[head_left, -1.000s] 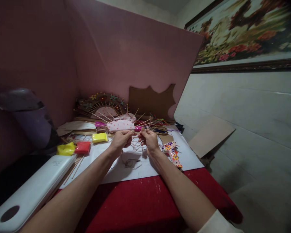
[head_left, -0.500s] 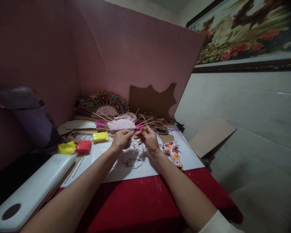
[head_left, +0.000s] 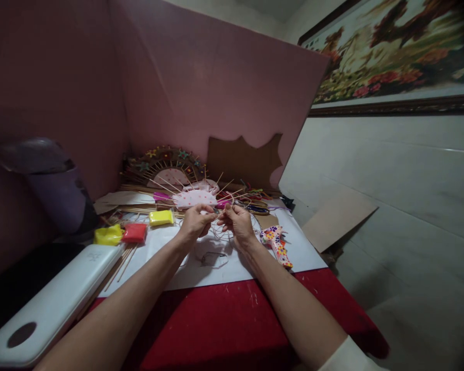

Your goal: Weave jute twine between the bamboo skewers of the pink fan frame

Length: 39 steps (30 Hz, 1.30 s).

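Both hands meet over the white sheet, close in front of a pink dotted half-round piece (head_left: 195, 199) with thin sticks fanning out of it. The fingers of my left hand (head_left: 196, 220) are pinched together; what lies between them is too small to name. My right hand (head_left: 236, 221) is also pinched, its fingertips nearly touching the left ones, around something thin that I cannot make out. Loose thin cord (head_left: 221, 234) lies tangled beneath and between the hands. Nearer to me is a small bent wire-like item (head_left: 214, 259) on the sheet.
A flowered glue gun (head_left: 279, 247) lies right of my hands. Yellow (head_left: 161, 217) and red packets (head_left: 134, 233), a white device (head_left: 54, 304) and a purple container (head_left: 62, 196) are at the left. Behind stand a decorated fan shape (head_left: 170, 164) and cut brown cardboard (head_left: 243, 159).
The strip of cord that rose above my right hand no longer stands up there. The fingers of both hands have shifted slightly, and the view has moved a little.
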Available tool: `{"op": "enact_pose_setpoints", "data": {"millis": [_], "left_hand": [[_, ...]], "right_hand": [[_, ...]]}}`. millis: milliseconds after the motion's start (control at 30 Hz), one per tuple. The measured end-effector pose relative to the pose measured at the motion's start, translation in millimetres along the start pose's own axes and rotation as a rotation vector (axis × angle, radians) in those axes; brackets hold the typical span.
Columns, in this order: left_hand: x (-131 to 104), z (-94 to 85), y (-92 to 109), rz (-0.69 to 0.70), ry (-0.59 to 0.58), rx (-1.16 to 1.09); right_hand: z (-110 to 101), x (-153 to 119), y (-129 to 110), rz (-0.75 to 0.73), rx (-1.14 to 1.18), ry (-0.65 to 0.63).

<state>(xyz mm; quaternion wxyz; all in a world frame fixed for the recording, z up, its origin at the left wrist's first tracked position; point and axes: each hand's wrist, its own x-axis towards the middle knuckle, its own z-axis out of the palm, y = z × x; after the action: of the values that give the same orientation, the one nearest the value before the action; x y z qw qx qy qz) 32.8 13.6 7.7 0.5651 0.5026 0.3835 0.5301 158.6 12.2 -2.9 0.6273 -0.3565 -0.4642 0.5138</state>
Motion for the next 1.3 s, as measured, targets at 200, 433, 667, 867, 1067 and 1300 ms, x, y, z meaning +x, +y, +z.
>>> {"op": "enact_pose_setpoints", "data": {"millis": [200, 433, 667, 867, 1067, 1300], "left_hand": [[-0.6, 3.4, -0.4, 0.062, -0.079, 0.086], [-6.9, 4.9, 4.5, -0.044, -0.260, 0.062], [-7.9, 2.2, 3.4, -0.062, -0.312, -0.035], [-7.2, -0.3, 3.5, -0.088, -0.334, -0.030], [-5.2, 0.4, 1.5, -0.137, -0.282, -0.028], [-4.5, 2.0, 2.5, -0.141, -0.301, 0.008]], "right_hand": [[-2.3, 3.2, 1.3, -0.040, -0.044, 0.072], [-4.8, 6.1, 2.8, -0.037, -0.034, 0.099], [-6.1, 6.4, 1.9, -0.025, -0.007, 0.132], [-6.6, 6.1, 0.7, -0.024, 0.037, 0.100], [-6.2, 6.4, 2.0, -0.051, 0.016, 0.083], [-6.0, 7.2, 2.2, -0.085, 0.008, 0.081]]}}
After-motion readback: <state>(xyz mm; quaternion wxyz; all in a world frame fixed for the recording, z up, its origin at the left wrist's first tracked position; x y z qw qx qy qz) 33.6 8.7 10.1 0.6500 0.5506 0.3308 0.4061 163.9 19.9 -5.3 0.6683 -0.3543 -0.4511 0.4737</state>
